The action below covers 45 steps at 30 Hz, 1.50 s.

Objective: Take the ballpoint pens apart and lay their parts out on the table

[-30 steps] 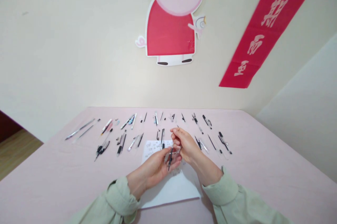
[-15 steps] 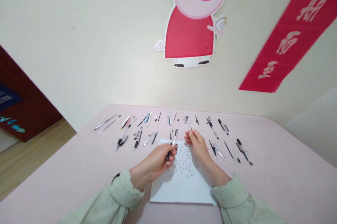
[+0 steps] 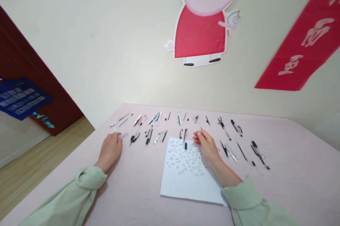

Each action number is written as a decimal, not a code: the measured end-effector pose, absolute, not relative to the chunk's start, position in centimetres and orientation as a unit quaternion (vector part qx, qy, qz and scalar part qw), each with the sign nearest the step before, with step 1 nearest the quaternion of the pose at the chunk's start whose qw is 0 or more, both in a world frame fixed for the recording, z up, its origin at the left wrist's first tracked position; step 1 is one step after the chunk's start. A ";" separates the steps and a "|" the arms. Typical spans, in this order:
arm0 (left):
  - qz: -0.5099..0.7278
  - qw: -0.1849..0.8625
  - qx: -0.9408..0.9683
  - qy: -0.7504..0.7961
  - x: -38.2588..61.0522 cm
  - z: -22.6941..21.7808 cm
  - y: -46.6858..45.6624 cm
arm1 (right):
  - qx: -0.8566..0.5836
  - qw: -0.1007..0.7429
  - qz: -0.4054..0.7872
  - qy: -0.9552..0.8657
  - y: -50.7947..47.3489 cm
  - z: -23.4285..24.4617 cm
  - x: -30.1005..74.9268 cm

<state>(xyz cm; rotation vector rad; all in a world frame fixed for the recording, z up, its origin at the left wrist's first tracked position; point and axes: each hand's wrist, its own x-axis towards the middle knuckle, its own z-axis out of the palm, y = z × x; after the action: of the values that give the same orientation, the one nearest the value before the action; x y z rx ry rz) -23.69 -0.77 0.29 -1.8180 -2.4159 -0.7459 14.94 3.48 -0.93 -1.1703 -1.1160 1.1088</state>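
Observation:
At the left side of the table, my left hand (image 3: 111, 151) is closed on a clear plastic pen barrel (image 3: 123, 135), whose end pokes out past the fingertips. Its palm side is hidden. My right hand (image 3: 206, 146) hovers over the upper right edge of a white paper sheet (image 3: 186, 188) covered with handwritten marks. Thumb and index finger are pinched together there; whatever they hold is too thin to make out. A pen with a black grip (image 3: 185, 142) lies across the sheet's top edge, between the hands.
Pen parts lie in two rows along the back of the pink table (image 3: 138, 183). Dark pens (image 3: 135, 137) rest just right of my left hand. Right of my right hand are clear barrels (image 3: 231, 153), refills and a black-capped pen (image 3: 259, 154). A wall rises behind.
My left hand has moved from over the paper to the table's left side. The pen with the black grip now shows fully on the paper's edge. My right hand stays pinched in place.

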 end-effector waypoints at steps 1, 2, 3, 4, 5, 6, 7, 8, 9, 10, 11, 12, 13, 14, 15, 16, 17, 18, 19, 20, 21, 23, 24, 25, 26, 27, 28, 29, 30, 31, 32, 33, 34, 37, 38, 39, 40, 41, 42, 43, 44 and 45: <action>-0.234 0.026 -0.585 -0.776 -23.8 0.0 -0.8 | -0.495 0.557 0.472 -0.472 3.5 -1.0 15.0; -0.236 0.033 -0.586 -0.774 -23.7 -0.3 -0.9 | -0.494 0.556 0.474 -0.470 3.5 -1.0 15.0; -0.246 0.037 -0.585 -0.772 -23.6 -0.4 -1.0 | -0.494 0.557 0.476 -0.469 3.5 -1.0 15.0; -0.260 0.037 -0.585 -0.767 -23.5 -0.5 -1.1 | -0.494 0.557 0.476 -0.469 3.5 -0.9 15.0; -0.274 0.033 -0.586 -0.762 -23.4 -0.6 -1.2 | -0.494 0.556 0.477 -0.469 3.5 -0.9 15.0; -0.286 0.027 -0.586 -0.757 -23.4 -0.6 -1.3 | -0.494 0.555 0.476 -0.470 3.5 -0.9 15.0; -0.295 0.019 -0.587 -0.754 -23.4 -0.6 -1.4 | -0.494 0.553 0.476 -0.473 3.5 -0.9 15.0; -0.300 0.012 -0.588 -0.751 -23.5 -0.6 -1.5 | -0.494 0.552 0.476 -0.474 3.5 -0.9 15.0; -0.302 0.005 -0.589 -0.750 -23.5 -0.6 -1.6 | -0.494 0.551 0.477 -0.475 3.5 -1.0 15.0; -0.302 0.000 -0.591 -0.748 -23.6 -0.6 -1.8 | -0.493 0.551 0.478 -0.474 3.5 -1.0 15.0; -0.302 -0.004 -0.593 -0.746 -23.6 -0.6 -1.9 | -0.492 0.551 0.480 -0.473 3.5 -1.0 15.0; -0.301 -0.006 -0.597 -0.744 -23.7 -0.6 -2.1 | -0.491 0.551 0.481 -0.473 3.5 -1.0 15.0; -0.300 -0.008 -0.600 -0.741 -23.8 -0.6 -2.3 | -0.491 0.550 0.482 -0.474 3.6 -0.9 15.0; -0.298 -0.009 -0.604 -0.739 -23.9 -0.6 -2.5 | -0.491 0.548 0.482 -0.475 3.6 -0.9 15.0; -0.295 -0.009 -0.606 -0.739 -23.9 -0.5 -2.6 | -0.492 0.545 0.482 -0.478 3.6 -0.9 15.0; -0.290 -0.009 -0.607 -0.739 -24.0 -0.5 -2.8 | -0.493 0.543 0.481 -0.480 3.6 -0.9 15.0; -0.285 -0.009 -0.607 -0.742 -24.1 -0.4 -2.9 | -0.493 0.542 0.480 -0.482 3.6 -0.9 15.0; -0.281 -0.008 -0.605 -0.745 -24.1 -0.3 -3.0 | -0.493 0.541 0.480 -0.483 3.6 -0.9 15.0; -0.276 -0.008 -0.604 -0.748 -24.1 -0.2 -3.1 | -0.493 0.541 0.479 -0.484 3.6 -0.9 15.0; -0.272 -0.008 -0.602 -0.751 -24.1 -0.1 -3.1 | -0.493 0.541 0.479 -0.485 3.6 -0.9 15.0; -0.269 -0.009 -0.601 -0.753 -24.1 -0.1 -3.2 | -0.493 0.541 0.478 -0.486 3.6 -0.8 15.0; -0.263 -0.010 -0.601 -0.755 -23.9 0.0 -3.2 | -0.493 0.541 0.476 -0.488 3.5 -0.8 15.0; -0.260 -0.009 -0.600 -0.756 -23.8 -0.1 -3.2 | -0.493 0.540 0.475 -0.489 3.5 -0.8 15.0; -0.256 -0.008 -0.599 -0.759 -23.8 -0.1 -3.1 | -0.493 0.540 0.474 -0.490 3.5 -0.7 15.0; -0.253 -0.005 -0.596 -0.762 -23.9 -0.1 -3.0 | -0.494 0.539 0.474 -0.491 3.5 -0.7 15.0; -0.252 -0.001 -0.593 -0.765 -24.0 -0.1 -2.8 | -0.495 0.537 0.474 -0.493 3.5 -0.7 15.0; -0.252 0.003 -0.589 -0.768 -24.3 0.0 -2.5 | -0.496 0.534 0.474 -0.494 3.5 -0.6 15.0; -0.252 0.008 -0.585 -0.771 -24.7 0.1 -2.1 | -0.497 0.533 0.475 -0.494 3.5 -0.6 15.0; -0.249 0.013 -0.581 -0.775 -25.3 0.3 -1.6 | -0.497 0.532 0.475 -0.495 3.5 -0.6 15.0; -0.242 0.018 -0.576 -0.781 -25.9 0.5 -1.0 | -0.496 0.531 0.477 -0.495 3.5 -0.6 15.0; -0.228 0.022 -0.569 -0.790 -26.6 0.9 -0.3 | -0.494 0.531 0.478 -0.494 3.6 -0.7 15.0; -0.208 0.024 -0.565 -0.798 -27.3 1.2 0.5 | -0.493 0.532 0.480 -0.493 3.6 -0.7 15.0; -0.184 0.023 -0.561 -0.807 -28.0 1.6 1.3 | -0.492 0.533 0.481 -0.492 3.6 -0.8 15.0; -0.137 0.013 -0.552 -0.822 -29.6 2.5 3.6 | -0.488 0.537 0.484 -0.489 3.6 -0.9 15.0; -0.131 0.007 -0.552 -0.823 -29.9 2.7 4.2 | -0.486 0.537 0.486 -0.488 3.7 -0.9 15.0; -0.129 0.002 -0.553 -0.823 -30.1 2.8 4.7 | -0.485 0.538 0.488 -0.487 3.7 -1.0 15.0; -0.128 -0.004 -0.554 -0.823 -30.1 2.8 5.1 | -0.484 0.538 0.490 -0.486 3.7 -1.0 15.0; -0.128 -0.009 -0.554 -0.822 -30.1 2.8 5.4 | -0.483 0.538 0.492 -0.485 3.7 -1.0 15.0; -0.129 -0.014 -0.553 -0.823 -30.0 2.8 5.5 | -0.483 0.538 0.493 -0.485 3.7 -1.1 15.0; -0.132 -0.019 -0.549 -0.825 -29.8 2.9 5.6 | -0.482 0.538 0.493 -0.485 3.8 -1.1 15.0; -0.136 -0.022 -0.544 -0.828 -29.6 3.0 5.6 | -0.481 0.539 0.492 -0.485 3.8 -1.1 15.0; -0.143 -0.025 -0.537 -0.831 -29.4 3.2 5.6 | -0.481 0.539 0.493 -0.486 3.8 -1.1 14.9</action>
<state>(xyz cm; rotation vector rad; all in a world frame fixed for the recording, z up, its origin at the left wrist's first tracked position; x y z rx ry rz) -29.39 5.57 3.16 -1.7144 -2.6525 -0.4572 14.95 3.79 -1.15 -1.1436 -1.1555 1.1714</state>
